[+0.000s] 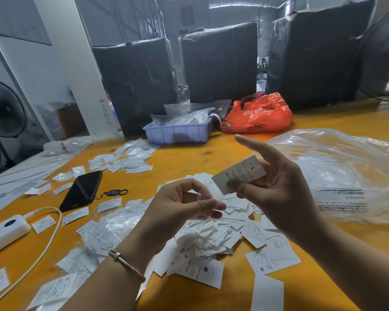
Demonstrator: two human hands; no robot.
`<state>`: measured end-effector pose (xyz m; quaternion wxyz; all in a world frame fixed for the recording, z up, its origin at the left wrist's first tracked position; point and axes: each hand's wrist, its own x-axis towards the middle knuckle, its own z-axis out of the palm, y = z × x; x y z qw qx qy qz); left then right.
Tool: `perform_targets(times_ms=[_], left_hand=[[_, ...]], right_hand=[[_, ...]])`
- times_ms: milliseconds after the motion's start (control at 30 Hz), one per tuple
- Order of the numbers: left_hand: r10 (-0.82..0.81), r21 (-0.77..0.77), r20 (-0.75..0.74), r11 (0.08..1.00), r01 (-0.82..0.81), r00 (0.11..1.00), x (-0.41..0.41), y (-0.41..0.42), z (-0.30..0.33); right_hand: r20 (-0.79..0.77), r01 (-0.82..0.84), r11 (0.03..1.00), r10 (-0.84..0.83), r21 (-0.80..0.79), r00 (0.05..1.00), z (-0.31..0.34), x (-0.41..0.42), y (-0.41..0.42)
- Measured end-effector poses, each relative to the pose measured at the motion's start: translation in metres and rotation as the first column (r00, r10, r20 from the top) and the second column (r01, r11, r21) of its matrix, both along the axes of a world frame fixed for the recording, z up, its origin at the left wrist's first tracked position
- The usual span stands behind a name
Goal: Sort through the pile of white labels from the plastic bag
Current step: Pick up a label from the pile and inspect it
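Nearest me, my left hand (184, 203) curls its fingertips together, seemingly pinching a thin clear sliver, though I cannot tell for sure. My right hand (276, 187) pinches one white rectangular label printed L (239, 175), index finger raised. The heap of white paper labels (213, 241) lies beneath on the orange wooden table (323, 239). I judge sorting mid-way; next, drop L on its group. At three o'clock the crumpled clear plastic bag (346, 171) crowds; at nine, a black smartphone (81, 190).
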<state>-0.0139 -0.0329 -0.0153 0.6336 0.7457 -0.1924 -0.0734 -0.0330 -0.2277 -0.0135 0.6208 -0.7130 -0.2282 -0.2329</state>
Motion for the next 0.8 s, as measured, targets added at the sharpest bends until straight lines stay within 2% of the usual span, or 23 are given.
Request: perform_targets(times_ms=[333,600,800], left_hand=[[-0.009,-0.009,0.046,1.0,0.01,0.999,-0.0014,-0.0008,-0.0004],[-0.006,-0.002,0.055,1.0,0.006,0.998,-0.003,-0.0009,0.0008],[-0.002,-0.001,0.055,1.0,0.002,0.999,-0.0039,-0.0006,0.002]], right_hand=[[0.004,0.025,0.999,-0.025,0.049,1.0,0.0008,-0.0021,0.0026],[0.042,0.042,0.999,-0.042,0.001,0.998,0.0005,-0.004,0.0061],[0.108,0.119,0.993,-0.115,-0.025,0.987,-0.0001,-0.0047,0.0056]])
